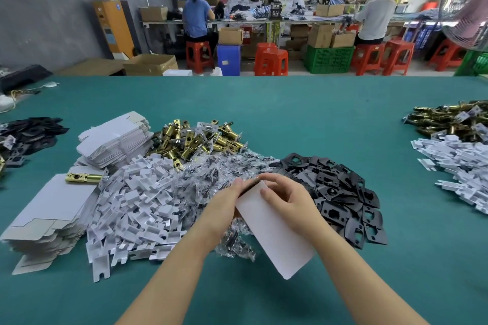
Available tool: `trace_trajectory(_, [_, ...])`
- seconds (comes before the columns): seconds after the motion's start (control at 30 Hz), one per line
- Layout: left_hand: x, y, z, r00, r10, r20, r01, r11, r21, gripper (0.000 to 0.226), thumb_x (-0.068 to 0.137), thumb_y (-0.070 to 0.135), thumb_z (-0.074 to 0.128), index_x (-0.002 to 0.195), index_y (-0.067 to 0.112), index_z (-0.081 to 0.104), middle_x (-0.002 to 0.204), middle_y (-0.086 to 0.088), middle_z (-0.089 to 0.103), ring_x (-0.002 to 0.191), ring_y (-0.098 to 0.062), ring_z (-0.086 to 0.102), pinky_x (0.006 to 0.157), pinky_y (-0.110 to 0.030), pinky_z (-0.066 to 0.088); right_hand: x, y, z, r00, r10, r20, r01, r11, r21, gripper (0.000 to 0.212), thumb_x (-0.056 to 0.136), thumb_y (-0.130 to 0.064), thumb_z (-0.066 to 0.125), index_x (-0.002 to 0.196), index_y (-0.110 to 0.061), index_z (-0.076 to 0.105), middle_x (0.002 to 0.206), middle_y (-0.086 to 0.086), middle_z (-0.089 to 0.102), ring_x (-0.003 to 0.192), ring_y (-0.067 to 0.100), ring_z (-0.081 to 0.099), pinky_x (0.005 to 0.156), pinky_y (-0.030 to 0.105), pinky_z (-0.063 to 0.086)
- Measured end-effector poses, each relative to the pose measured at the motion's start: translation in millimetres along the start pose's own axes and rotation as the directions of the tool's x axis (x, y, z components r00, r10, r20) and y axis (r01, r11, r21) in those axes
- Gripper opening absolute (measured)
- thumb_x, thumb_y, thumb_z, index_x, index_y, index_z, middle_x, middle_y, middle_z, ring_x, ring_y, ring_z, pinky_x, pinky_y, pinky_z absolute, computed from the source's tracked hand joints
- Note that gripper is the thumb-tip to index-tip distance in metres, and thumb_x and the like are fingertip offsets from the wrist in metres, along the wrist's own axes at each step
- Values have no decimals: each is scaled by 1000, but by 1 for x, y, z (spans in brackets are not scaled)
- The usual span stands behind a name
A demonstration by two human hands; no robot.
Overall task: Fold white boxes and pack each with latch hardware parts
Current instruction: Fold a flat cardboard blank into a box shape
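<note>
Over teal felt table (290, 119): left hand (224, 208), right hand (287, 198) both grip smooth white box (274, 229).

no legible text, labels or numbers anywhere

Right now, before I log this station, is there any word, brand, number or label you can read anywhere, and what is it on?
None can be read.
White box held by left hand and right hand: blank.
Flat box stacks: blank.
Small tags on the brass latches: too small to read.
Orange cabinet, blue patches: blurred.
Cartons in the background: any marks too blurred.
</note>
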State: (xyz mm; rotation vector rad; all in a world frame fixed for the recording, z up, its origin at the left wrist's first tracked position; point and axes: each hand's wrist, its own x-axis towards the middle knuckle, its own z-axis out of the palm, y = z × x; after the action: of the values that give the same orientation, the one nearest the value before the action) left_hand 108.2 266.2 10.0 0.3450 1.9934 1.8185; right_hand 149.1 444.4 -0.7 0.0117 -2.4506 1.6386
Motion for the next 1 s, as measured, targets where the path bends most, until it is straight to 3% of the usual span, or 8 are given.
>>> trace_trajectory(0.13, [-1, -3, -1, 1000, -10, 7, 10, 1000, -7, 34, 107, 47, 45, 122, 36, 73, 96, 9, 75, 86, -5, 67, 69, -15, 48, 0, -1, 3, 999, -40, -36, 41, 999, 18, 18, 103, -29, 62, 118, -37, 68, 101, -10, 76, 87, 24, 69, 78, 49, 57])
trace_trajectory(0.23, [-2, -2, -4, 996, 92, 5, -91, 987, 134, 28, 105, 41, 50, 126, 41, 70, 100, 21, 75, 86, 7, 66, 67, -6, 45, 1, 0, 4, 999, -32, -18, 33, 999, 40, 21, 104, -27, 60, 120, -38, 67, 100, -10, 76, 83, 17, 67, 74, 38, 54])
trace_trajectory(0.3, [-1, -3, -4, 989, 146, -22, -139, 972, 191, 28, 104, 36, 55, 128, 39, 70, 95, 20, 74, 72, 12, 62, 59, -5, 42, 0, 0, 4, 1000, -28, 4, 28, 999, 41, 26, 105, -26, 57, 123, -43, 65, 101, -12, 75, 78, 9, 62, 71, 27, 49])
trace_trajectory(0.4, [-1, -4, -3, 975, 213, -61, -193, 952, 236, 28, 103, 31, 58, 128, 37, 67, 82, 24, 69, 60, 13, 57, 52, -6, 39, -3, -3, 5, 998, -15, 62, 7, 991, 131, 28, 106, -30, 54, 129, -43, 64, 111, -7, 73, 96, 15, 64, 86, 27, 49])
trace_trajectory(0.57, [-3, -5, -1, 962, 270, -41, -251, 934, 256, 29, 102, 31, 59, 129, 34, 69, 65, 27, 65, 52, 7, 51, 51, -7, 35, -1, -10, 5, 1000, -7, -26, 12, 982, 191, 20, 103, -18, 61, 109, -33, 73, 96, 11, 74, 83, 17, 60, 75, 31, 46])
trace_trajectory(0.73, [-1, -7, -4, 973, 230, -20, -219, 945, 241, 27, 103, 35, 56, 126, 41, 70, 97, -5, 76, 73, -14, 55, 65, -30, 42, 0, -10, 3, 999, 35, -34, -28, 981, 190, 16, 101, -17, 63, 107, -24, 76, 93, 2, 77, 79, 9, 64, 68, 23, 50])
trace_trajectory(0.9, [0, -8, -7, 970, 244, 19, -240, 934, 265, 28, 99, 32, 65, 125, 43, 71, 108, 11, 77, 101, -16, 69, 88, -35, 57, -1, -8, 0, 1000, -11, -21, 13, 994, 105, 17, 99, -17, 66, 104, -28, 78, 91, 1, 77, 82, 19, 67, 75, 37, 52])
trace_trajectory(1.0, [-1, -5, -10, 965, 261, 21, -258, 935, 244, 28, 95, 34, 71, 113, 56, 72, 105, 16, 77, 100, -9, 71, 82, -26, 58, 0, -6, -3, 998, -22, 60, 17, 996, 85, 20, 100, -21, 67, 115, -32, 74, 105, -6, 77, 99, 14, 71, 90, 39, 57])
